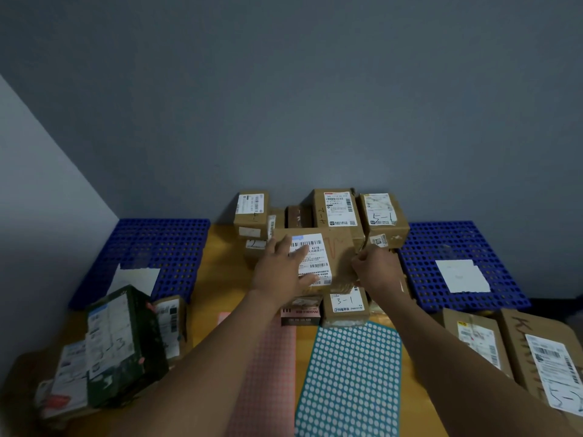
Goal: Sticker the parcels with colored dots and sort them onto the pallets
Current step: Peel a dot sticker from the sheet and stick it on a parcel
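A cardboard parcel (339, 257) with a white shipping label and a red mark sits atop the pile at the table's middle. My left hand (282, 268) lies flat on its label, fingers spread. My right hand (375, 268) has curled fingers at the parcel's right edge and seems to grip that corner. A teal sticker sheet (350, 380) with most dots peeled and a pink dot sheet (268, 373) lie on the table below my arms. Blue pallets stand at the left (170, 244) and right (457, 244), each bearing a white paper.
More labelled boxes are stacked against the wall behind, among them ones marked 5-1 (383, 216) and 3-1 (345, 305). A dark green box (126, 342) and other parcels crowd the near left. Two large cartons (536, 351) sit at the near right.
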